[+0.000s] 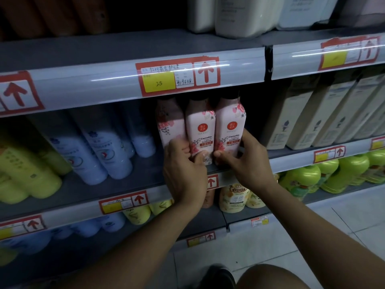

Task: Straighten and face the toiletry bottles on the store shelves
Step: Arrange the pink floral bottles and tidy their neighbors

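Observation:
Three pink Camellia conditioner bottles stand side by side on the middle shelf point(83, 190). My left hand point(184, 170) grips the base of the middle pink bottle point(200, 130), thumb on its front. To its left stands the left pink bottle point(169, 122), its label turned partly aside. My right hand point(248, 161) holds the base of the right pink bottle point(229, 126), thumb in front and fingers round its right side. The middle and right labels face forward.
Pale blue bottles point(98, 151) and yellow-green bottles point(27, 174) lie tilted to the left. Beige boxes point(308, 122) stand to the right, green bottles point(306, 178) below them. Cream bottles point(233, 197) sit under my hands. A price rail point(179, 77) runs overhead.

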Available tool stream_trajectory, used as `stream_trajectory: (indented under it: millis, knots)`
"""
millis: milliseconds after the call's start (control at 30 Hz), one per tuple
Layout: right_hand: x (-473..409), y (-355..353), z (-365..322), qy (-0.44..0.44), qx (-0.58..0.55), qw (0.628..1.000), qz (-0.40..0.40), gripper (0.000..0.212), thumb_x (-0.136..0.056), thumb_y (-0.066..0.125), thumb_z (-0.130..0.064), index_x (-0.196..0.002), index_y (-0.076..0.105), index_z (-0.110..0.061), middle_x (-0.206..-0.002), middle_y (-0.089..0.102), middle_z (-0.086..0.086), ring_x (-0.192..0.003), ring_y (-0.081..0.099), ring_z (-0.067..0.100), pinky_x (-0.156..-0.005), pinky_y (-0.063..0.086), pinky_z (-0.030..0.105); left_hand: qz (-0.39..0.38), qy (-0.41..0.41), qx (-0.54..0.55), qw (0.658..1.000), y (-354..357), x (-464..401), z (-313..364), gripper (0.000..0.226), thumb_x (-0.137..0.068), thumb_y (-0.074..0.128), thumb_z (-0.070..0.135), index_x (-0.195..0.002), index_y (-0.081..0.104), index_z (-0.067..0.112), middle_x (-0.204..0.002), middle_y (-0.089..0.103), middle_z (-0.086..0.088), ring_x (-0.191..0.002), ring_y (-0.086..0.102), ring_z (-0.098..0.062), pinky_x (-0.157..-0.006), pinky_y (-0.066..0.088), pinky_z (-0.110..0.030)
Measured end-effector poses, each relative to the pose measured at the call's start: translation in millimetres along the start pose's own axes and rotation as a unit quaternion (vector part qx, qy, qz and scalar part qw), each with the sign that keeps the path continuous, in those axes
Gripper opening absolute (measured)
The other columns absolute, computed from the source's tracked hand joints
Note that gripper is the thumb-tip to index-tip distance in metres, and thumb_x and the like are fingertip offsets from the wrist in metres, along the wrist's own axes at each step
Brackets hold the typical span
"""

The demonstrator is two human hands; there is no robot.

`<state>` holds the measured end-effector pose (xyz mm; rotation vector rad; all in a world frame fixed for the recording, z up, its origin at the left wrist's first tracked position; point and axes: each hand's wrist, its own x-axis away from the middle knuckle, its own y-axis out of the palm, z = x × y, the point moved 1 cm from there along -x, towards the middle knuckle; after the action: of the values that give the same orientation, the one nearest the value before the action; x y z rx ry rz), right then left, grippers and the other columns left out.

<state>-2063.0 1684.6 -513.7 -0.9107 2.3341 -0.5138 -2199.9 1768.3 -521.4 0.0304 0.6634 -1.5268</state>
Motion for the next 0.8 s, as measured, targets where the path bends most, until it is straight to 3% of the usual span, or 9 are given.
stream_trajectory:
  millis: [233, 333, 400, 500, 600, 700, 800]
  knots:
    - [-7, 8, -2, 0.031, 0.022, 0.999, 0.025, 0.067, -0.076, 0.084, -0.051, -0.132, 0.054, -0.029, -0.125, 0.071, -0.007, -0.114, 0.067, 0.015, -0.093, 0.060, 0.045, -0.006, -0.003, 0.034, 0.999, 4, -7, -4, 0.035, -0.079, 0.090, 0.012, -0.093, 0.059, 0.021, -0.099, 0.069, 0.002, -0.077, 0.066, -0.001, -0.070, 0.060, -0.026]
    - [-10, 10, -2, 0.036, 0.032, 0.999, 0.024, 0.068, -0.079, 0.082, -0.049, -0.136, 0.051, -0.026, -0.127, 0.070, -0.004, -0.116, 0.066, 0.018, -0.094, 0.059, 0.047, 0.002, 0.021, 0.032, 0.999, -2, -9, -6, 0.030, -0.080, 0.089, 0.011, -0.093, 0.063, 0.021, -0.097, 0.070, 0.004, -0.083, 0.068, -0.010, -0.073, 0.061, -0.035]
    - [-11, 11, -2, 0.042, 0.036, 0.998, 0.018, 0.068, -0.082, 0.081, -0.045, -0.137, 0.049, -0.024, -0.129, 0.068, -0.003, -0.118, 0.065, 0.019, -0.096, 0.058, 0.048, 0.027, 0.027, 0.003, 0.999, -8, -7, -4, 0.042, -0.075, 0.092, 0.019, -0.096, 0.055, 0.021, -0.104, 0.063, 0.002, -0.095, 0.063, -0.019, -0.078, 0.056, -0.035]
    - [-9, 13, -1, 0.045, 0.042, 0.998, 0.005, 0.071, -0.083, 0.083, -0.039, -0.141, 0.045, -0.023, -0.133, 0.066, -0.003, -0.121, 0.063, 0.020, -0.098, 0.056, 0.048, 0.073, 0.002, -0.026, 0.997, -17, -5, -4, 0.075, -0.063, 0.099, 0.029, -0.117, 0.048, 0.015, -0.126, 0.051, -0.009, -0.117, 0.050, -0.027, -0.092, 0.043, -0.028]
    - [-8, 14, 1, 0.056, 0.063, 0.996, -0.008, 0.076, -0.081, 0.085, -0.038, -0.142, 0.043, -0.023, -0.135, 0.066, -0.001, -0.122, 0.064, 0.023, -0.099, 0.056, 0.048, 0.041, -0.005, -0.006, 0.999, -20, -9, -9, 0.094, -0.064, 0.099, 0.031, -0.138, 0.045, 0.012, -0.139, 0.049, -0.011, -0.130, 0.047, -0.027, -0.101, 0.036, -0.024]
    - [-10, 15, 1, 0.065, 0.066, 0.996, -0.003, 0.074, -0.080, 0.087, -0.039, -0.138, 0.044, -0.023, -0.132, 0.068, 0.001, -0.118, 0.066, 0.025, -0.096, 0.057, 0.050, 0.001, -0.001, 0.020, 1.000, -21, -16, -16, 0.093, -0.067, 0.097, 0.033, -0.142, 0.044, 0.015, -0.138, 0.053, -0.005, -0.128, 0.054, -0.023, -0.096, 0.046, -0.028]
    - [-12, 14, 1, 0.067, 0.073, 0.995, -0.001, 0.074, -0.077, 0.088, -0.043, -0.134, 0.044, -0.025, -0.129, 0.070, 0.000, -0.115, 0.068, 0.026, -0.093, 0.058, 0.052, -0.006, 0.007, 0.033, 0.999, -22, -21, -19, 0.089, -0.068, 0.097, 0.033, -0.138, 0.044, 0.017, -0.136, 0.055, -0.003, -0.121, 0.058, -0.018, -0.085, 0.046, -0.017]
